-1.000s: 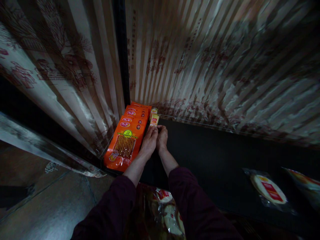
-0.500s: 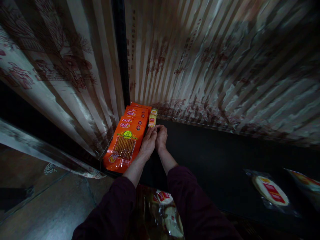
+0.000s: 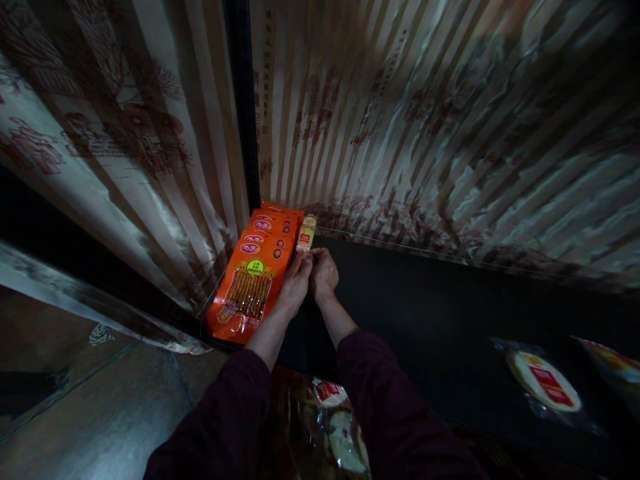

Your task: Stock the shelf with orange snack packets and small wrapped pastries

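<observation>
Packet point(image 3: 307, 233), yellow, 12 o'clock of hands, near end pinched by left hand point(image 3: 294, 283) and right hand point(image 3: 325, 272). Orange packs point(image 3: 250, 293) just beside, 8 o'clock; wrapped disc point(image 3: 546, 383) 4 o'clock, on black shelf point(image 3: 425, 307).

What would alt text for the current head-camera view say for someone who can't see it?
A person's left hand and right hand are close together at the near end of a small yellow packet, beside overlapping orange snack bags on a black surface. A clear-wrapped round item lies to the right; striped, printed sheeting hangs behind.
</observation>
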Motion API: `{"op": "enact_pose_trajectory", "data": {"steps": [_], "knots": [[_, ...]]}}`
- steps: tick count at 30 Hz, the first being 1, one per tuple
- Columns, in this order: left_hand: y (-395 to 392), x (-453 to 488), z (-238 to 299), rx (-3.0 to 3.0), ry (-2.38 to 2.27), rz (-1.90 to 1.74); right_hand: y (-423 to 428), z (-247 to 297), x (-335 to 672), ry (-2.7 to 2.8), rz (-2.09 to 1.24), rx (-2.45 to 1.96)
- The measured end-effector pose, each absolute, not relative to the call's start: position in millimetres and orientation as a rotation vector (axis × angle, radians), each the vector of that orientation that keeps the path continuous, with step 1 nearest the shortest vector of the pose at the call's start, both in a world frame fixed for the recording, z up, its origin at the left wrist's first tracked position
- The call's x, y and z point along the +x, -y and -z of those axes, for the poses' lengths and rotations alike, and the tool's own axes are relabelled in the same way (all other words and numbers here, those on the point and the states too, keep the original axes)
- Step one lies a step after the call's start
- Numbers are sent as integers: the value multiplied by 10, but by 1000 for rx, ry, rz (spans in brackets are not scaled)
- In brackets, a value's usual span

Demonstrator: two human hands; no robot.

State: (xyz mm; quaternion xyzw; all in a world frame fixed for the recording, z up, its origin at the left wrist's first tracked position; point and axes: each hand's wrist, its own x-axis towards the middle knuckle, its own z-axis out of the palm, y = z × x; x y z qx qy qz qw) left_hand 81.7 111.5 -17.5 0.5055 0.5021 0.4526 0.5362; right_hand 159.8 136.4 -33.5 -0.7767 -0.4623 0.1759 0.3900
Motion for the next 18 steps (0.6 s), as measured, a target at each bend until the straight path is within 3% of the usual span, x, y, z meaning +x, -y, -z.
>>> {"op": "enact_pose_trajectory", "data": {"steps": [9,18], "knots": [[-1103,823,144,1183,-1210,-1086,-1405,409,1638,1147,-341,-1860],[-1073,851,67,1193,-1313,-1010,-1474,360,1681,1176,-467,-1872]]}}
